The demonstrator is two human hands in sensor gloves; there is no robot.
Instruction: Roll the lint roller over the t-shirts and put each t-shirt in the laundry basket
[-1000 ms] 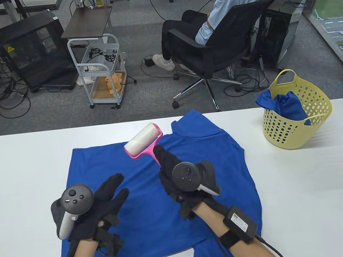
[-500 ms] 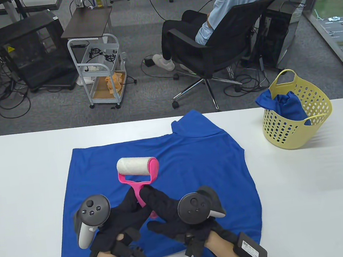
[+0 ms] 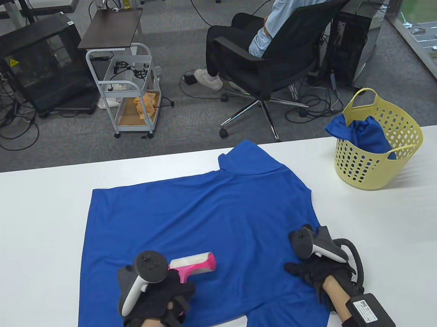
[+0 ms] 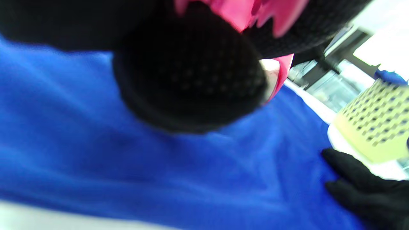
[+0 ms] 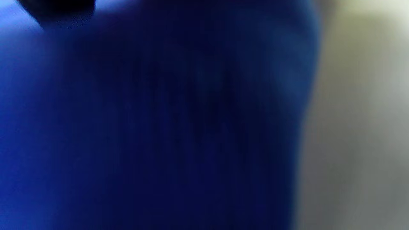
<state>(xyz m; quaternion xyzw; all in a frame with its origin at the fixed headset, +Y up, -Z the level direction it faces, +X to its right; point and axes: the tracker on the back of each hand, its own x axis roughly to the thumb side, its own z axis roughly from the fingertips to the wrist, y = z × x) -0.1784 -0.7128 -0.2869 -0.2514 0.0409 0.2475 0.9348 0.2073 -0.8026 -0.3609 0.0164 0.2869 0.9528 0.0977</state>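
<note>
Item 1: blue t-shirt (image 3: pixel 210 227), spread flat on the white table (image 3: pixel 23 217), its collar toward the far edge and its hem toward the near-left corner; 1 sleeve lies at the near edge between the 2 forearms. Item 2: lint roller (image 3: pixel 194 266), pink frame with a white sticky drum, lying on its side on the near-left part of the shirt, drum end pointing right. Item 3: left hand (image 3: pixel 158 292), black glove with a tracker on its back, fingers curled round the roller's pink handle; the left wrist view, blurred, shows pink plastic between the gloved fingers (image 4: pixel 191 80) just above the blue cloth. Item 4: right hand (image 3: pixel 317 270), black glove with a tracker, resting on the shirt's near-right edge, well apart from the roller; its fingers are mostly hidden under the tracker in the table view, and the right wrist view gives only blurred blue cloth, so whether they pinch the fabric or lie flat cannot be told. Item 5: yellow perforated laundry basket (image 3: pixel 380 168), standing on the far-right part of the table, well apart from the spread shirt. Item 6: second blue garment (image 3: pixel 365 135), bunched inside the basket and draped over its left rim. Item 7, background: a seated person in an office chair (image 3: pixel 281 61) and a white wheeled cart (image 3: pixel 127 91) on the carpet beyond the table.
</note>
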